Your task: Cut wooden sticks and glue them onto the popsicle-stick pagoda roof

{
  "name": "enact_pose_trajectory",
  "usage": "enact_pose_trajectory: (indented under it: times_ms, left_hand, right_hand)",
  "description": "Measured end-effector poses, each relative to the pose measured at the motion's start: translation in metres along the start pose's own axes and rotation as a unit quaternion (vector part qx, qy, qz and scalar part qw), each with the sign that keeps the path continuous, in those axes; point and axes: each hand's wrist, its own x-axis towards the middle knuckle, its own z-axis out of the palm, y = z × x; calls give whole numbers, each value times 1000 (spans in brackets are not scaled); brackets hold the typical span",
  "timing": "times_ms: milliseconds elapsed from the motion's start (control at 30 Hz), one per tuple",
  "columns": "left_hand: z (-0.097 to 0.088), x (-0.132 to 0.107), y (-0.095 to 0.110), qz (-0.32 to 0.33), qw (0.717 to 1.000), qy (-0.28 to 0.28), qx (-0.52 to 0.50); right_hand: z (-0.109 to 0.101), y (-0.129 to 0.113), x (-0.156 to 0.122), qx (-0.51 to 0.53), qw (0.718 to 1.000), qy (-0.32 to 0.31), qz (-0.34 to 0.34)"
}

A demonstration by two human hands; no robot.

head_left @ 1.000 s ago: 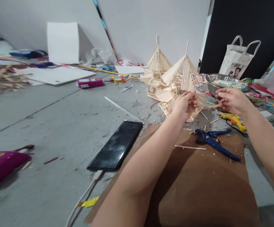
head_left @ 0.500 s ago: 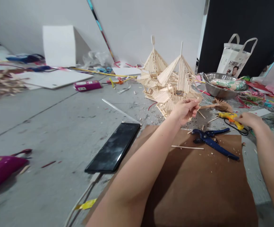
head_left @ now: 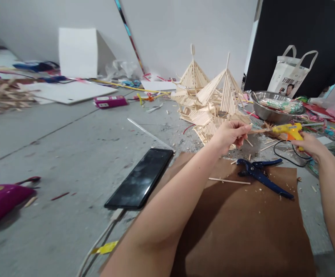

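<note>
My right hand (head_left: 312, 146) is wrapped around the handle of a yellow glue gun (head_left: 287, 129), lifted off the floor with its nozzle pointing left. My left hand (head_left: 233, 134) is closed in a pinch on a small pale wooden stick piece (head_left: 250, 125), mostly covered by the fingers. The nozzle is close to these fingertips; whether it touches cannot be made out. Just behind my left hand stands a model of pointed-roof towers (head_left: 210, 100) built from thin wooden sticks. Blue-handled cutters (head_left: 261, 175) lie spread on a brown sheet (head_left: 242, 227), beside a loose wooden stick (head_left: 229, 181).
A black phone (head_left: 140, 179) with a white cable lies left of the sheet. Behind the glue gun, a metal bowl (head_left: 260, 113) holds wrapped sticks, near a white bag (head_left: 290, 75). A glue gun cord (head_left: 277, 148) loops on the floor. Purple devices (head_left: 111, 101) lie leftward.
My right hand has picked the glue gun up from the floor and turned its nozzle toward my left hand. The left hand keeps its pinch, with the view shifted slightly.
</note>
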Motion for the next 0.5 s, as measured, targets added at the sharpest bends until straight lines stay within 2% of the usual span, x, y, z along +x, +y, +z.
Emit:
enact_pose_trajectory:
  times_ms: [67, 133, 200, 333, 433, 500]
  left_hand:
    - [-1, 0, 1, 4, 1000, 9, 8]
    - [-3, -2, 3, 7, 999, 10, 38]
    - [-5, -4, 6, 8, 997, -8, 79]
    - [-14, -5, 10, 9, 992, -40, 120]
    - [-21, -3, 10, 20, 991, -30, 129]
    - [-23, -3, 9, 18, 986, -36, 159]
  right_hand:
    - [2, -21, -8, 116, 991, -66, 22]
    - [7, -42, -15, 201, 978, -61, 3]
    - [14, -63, -21, 237, 971, -33, -26]
    - [32, -93, -29, 244, 962, -55, -107]
    - [46, -105, -33, 234, 953, -68, -180]
    - [55, -109, -36, 226, 950, -63, -205]
